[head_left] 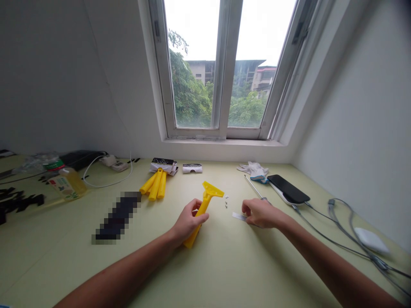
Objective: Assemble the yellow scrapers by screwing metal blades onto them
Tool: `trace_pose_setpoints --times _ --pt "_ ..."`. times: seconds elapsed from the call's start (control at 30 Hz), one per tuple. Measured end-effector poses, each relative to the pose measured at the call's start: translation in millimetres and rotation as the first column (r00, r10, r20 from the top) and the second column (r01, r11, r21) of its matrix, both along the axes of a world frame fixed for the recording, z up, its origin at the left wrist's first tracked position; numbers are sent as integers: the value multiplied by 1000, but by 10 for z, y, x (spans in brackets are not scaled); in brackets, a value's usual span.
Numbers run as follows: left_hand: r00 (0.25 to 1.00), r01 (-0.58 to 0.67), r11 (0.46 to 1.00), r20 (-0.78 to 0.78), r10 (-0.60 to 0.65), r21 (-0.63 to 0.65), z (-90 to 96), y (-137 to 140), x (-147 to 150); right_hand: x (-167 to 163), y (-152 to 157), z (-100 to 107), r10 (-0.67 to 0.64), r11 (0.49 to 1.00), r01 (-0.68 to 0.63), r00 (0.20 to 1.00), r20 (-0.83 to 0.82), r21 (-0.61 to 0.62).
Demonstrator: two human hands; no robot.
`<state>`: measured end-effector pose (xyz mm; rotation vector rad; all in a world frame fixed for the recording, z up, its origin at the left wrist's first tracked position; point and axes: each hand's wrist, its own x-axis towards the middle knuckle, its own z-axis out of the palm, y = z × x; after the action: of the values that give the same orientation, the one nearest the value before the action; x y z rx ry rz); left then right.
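Observation:
My left hand [190, 220] is wrapped round the handle of a yellow scraper [201, 209], its wide head tilted up and away from me. On the right, my right hand [261, 212] rests low over the table with its fingers curled in on the end of a thin pale strip [238, 216] that looks like a scraper blade. Several small screws [226, 202] lie between the two hands. Just beyond my right hand is a screwdriver [254, 187], its handle partly hidden by that hand.
Several yellow scraper handles [155, 188] with black-and-white packaging [163, 164] lie at the back left, near another package [192, 168]. White gloves [253, 170], a black phone [288, 188], cables [334, 237] and a white case [370, 239] are on the right. A bottle [72, 182] stands far left.

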<state>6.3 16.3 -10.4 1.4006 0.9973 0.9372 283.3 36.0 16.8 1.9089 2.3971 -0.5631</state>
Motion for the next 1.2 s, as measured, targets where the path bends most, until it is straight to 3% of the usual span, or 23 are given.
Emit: trace_pose_setpoints --times 0.57,0.73,0.8,0.97,1.2 --pt "1000 5 1000 -27 -5 11 -16 9 -8 0 -24 -17 65 993 -75 992 -105 -89" --pt "1000 31 999 6 -31 -22 -21 -21 10 -57 -47 146 89 995 -96 982 -166 -34" --pt "998 59 997 30 -57 -47 -20 -46 36 -95 -24 280 91 996 -91 952 -293 14" --pt "988 143 984 79 -135 -108 -27 -131 133 -275 155 561 131 991 -88 769 -625 100" --pt "986 135 980 116 -118 -145 -49 -240 214 -530 356 465 125 985 -169 689 -714 10"
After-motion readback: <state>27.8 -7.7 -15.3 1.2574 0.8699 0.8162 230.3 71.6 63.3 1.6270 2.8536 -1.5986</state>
